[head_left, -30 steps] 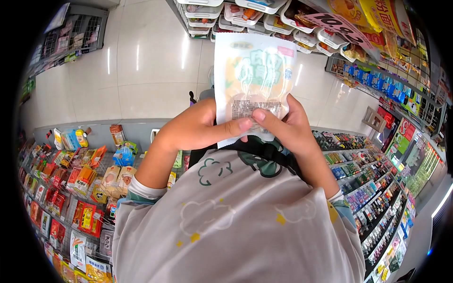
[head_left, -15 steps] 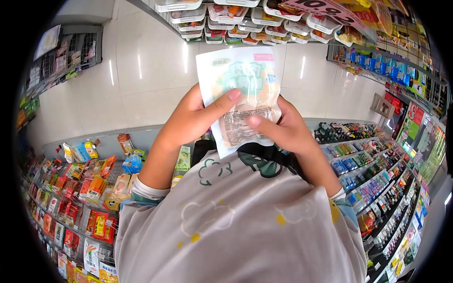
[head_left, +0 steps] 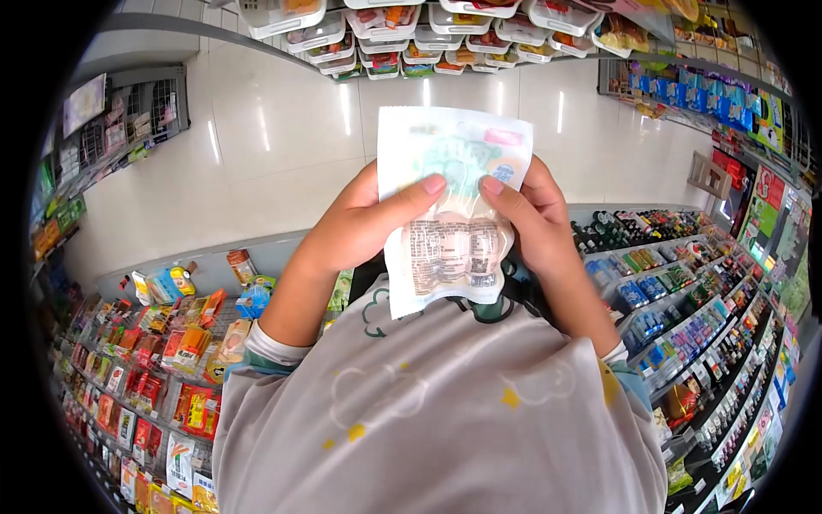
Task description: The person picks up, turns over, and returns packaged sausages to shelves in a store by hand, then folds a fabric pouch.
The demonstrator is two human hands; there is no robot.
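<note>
A pale, sealed food packet [head_left: 449, 244] with green lettering and a block of small print is held upright in front of my chest. My left hand [head_left: 364, 214] grips its left edge, thumb across the front and fingers hidden behind. On the right edge, my right hand [head_left: 531, 214] grips it the same way, its thumb on the upper front. Below the packet is my light grey shirt [head_left: 445, 411] with cloud and star prints.
Shelves of packaged snacks [head_left: 193, 343] stand at the lower left. White baskets of goods [head_left: 377, 43] line the top. Racks of small items [head_left: 676, 325] fill the right, with blue packets [head_left: 693, 94] above. Tiled floor [head_left: 274, 146] lies beyond my hands.
The packet has been lowered and now shows more of its small print. My right thumb has moved up the front, and my left thumb sits higher than a second ago. The view has shifted.
</note>
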